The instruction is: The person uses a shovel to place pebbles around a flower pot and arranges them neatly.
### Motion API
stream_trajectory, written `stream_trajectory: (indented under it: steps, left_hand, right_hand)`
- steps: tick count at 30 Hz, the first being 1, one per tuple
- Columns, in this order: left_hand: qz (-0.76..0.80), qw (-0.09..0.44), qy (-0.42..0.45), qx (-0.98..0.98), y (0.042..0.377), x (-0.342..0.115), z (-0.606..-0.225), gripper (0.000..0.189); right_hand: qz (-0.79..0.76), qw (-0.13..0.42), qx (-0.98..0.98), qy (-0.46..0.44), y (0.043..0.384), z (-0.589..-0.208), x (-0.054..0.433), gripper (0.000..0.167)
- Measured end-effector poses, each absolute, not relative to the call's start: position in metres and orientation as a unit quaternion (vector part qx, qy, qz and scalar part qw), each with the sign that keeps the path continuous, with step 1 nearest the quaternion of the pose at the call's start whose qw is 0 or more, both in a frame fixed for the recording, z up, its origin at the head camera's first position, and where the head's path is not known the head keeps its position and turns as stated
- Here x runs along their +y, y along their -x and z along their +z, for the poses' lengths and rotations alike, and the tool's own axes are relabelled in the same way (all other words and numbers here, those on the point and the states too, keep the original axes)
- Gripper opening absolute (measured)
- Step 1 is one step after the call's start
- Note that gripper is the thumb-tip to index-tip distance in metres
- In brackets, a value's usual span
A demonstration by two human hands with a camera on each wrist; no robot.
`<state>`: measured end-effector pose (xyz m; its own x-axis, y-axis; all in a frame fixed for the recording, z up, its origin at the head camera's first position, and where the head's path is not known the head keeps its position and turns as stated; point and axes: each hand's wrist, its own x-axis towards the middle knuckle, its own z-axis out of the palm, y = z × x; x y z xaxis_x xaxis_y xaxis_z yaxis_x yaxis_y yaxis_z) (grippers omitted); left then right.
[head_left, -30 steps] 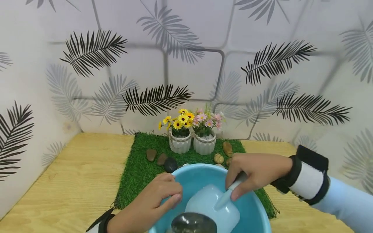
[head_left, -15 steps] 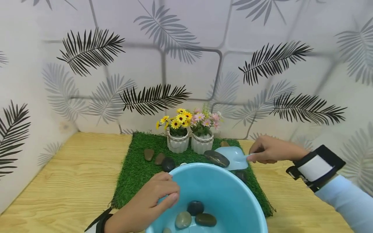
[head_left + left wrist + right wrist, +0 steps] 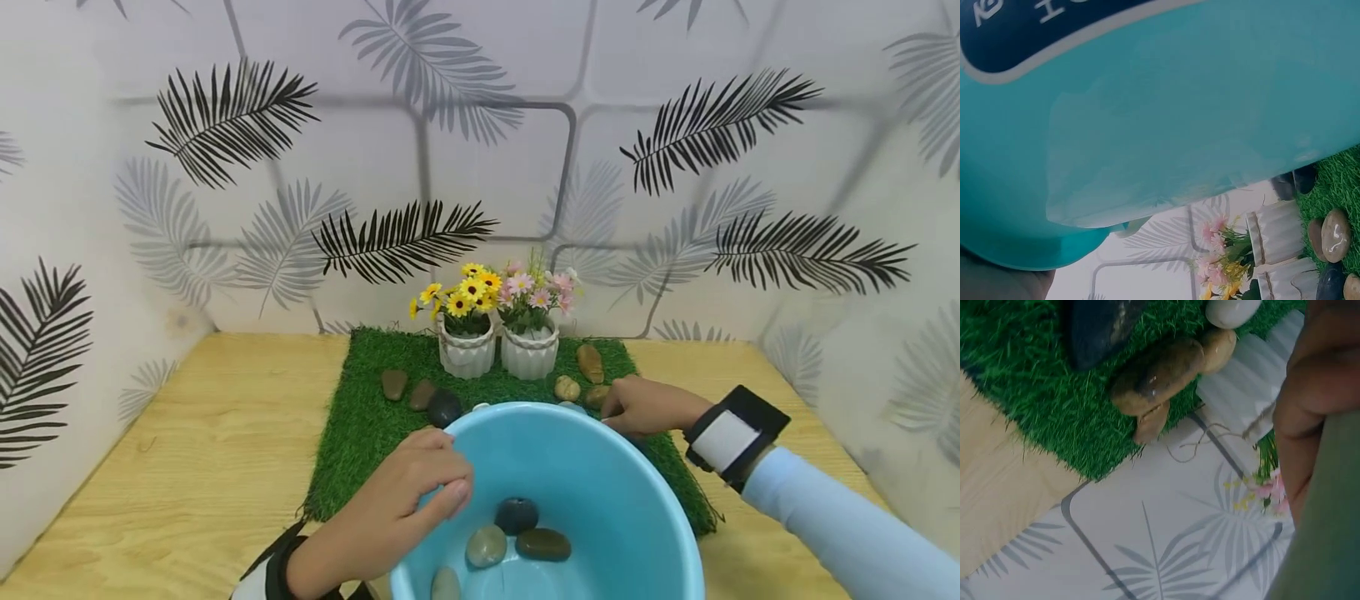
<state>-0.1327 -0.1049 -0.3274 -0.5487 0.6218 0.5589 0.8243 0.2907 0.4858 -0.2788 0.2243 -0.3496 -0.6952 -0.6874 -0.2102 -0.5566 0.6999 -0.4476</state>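
My left hand (image 3: 397,508) grips the rim of a light blue plastic bucket (image 3: 603,492) at its left side. In the left wrist view, the bucket's outer wall (image 3: 1197,112) fills most of the frame. Inside lie a black stone (image 3: 517,516), a brown stone (image 3: 543,544) and pale stones (image 3: 486,547). Beyond the bucket's right rim, my right hand (image 3: 651,407) is low over the grass, its fingers curled round the handle (image 3: 1322,512) of a light blue scoop. Only a sliver of the scoop (image 3: 573,407) shows past the rim; the bucket hides the rest.
A green artificial grass mat (image 3: 367,425) lies under the bucket on the wooden table (image 3: 195,450). Two white flower pots (image 3: 467,354) stand at the back, before the patterned wall (image 3: 495,183). Loose stones (image 3: 444,407) lie left of the pots and others (image 3: 589,362) right.
My right hand has carried the scoop out of the bucket, over its right rim, then lowered it behind the rim. Stones on the bucket's bottom now show. My left hand stays at the rim.
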Motion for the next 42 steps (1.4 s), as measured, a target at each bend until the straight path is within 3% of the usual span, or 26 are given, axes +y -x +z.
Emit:
stream_trajectory:
  steps: [11, 20, 25, 34, 42]
  left_hand:
    - [-0.389, 0.126, 0.448, -0.795, 0.133, -0.105, -0.326, 0.033]
    - [-0.392, 0.12, 0.442, -0.798, 0.13, -0.106, -0.327, 0.033]
    - [-0.39, 0.126, 0.446, -0.796, 0.13, -0.105, -0.327, 0.033]
    - [-0.383, 0.12, 0.445, -0.801, 0.139, -0.102, -0.321, 0.033]
    - [-0.386, 0.124, 0.444, -0.799, 0.135, -0.104, -0.322, 0.033]
  right_hand:
    - [-0.173, 0.171, 0.923, 0.298, 0.286, -0.366, 0.197, 0.036]
    - [-0.134, 0.102, 0.943, 0.288, 0.268, -0.368, 0.174, 0.042]
    - [-0.092, 0.03, 0.953, 0.286, 0.262, -0.368, 0.173, 0.042]
    - [0.061, -0.17, 0.911, 0.37, 0.249, -0.345, 0.188, 0.04]
    - [0.075, -0.262, 0.894, 0.356, 0.229, -0.293, 0.207, 0.035]
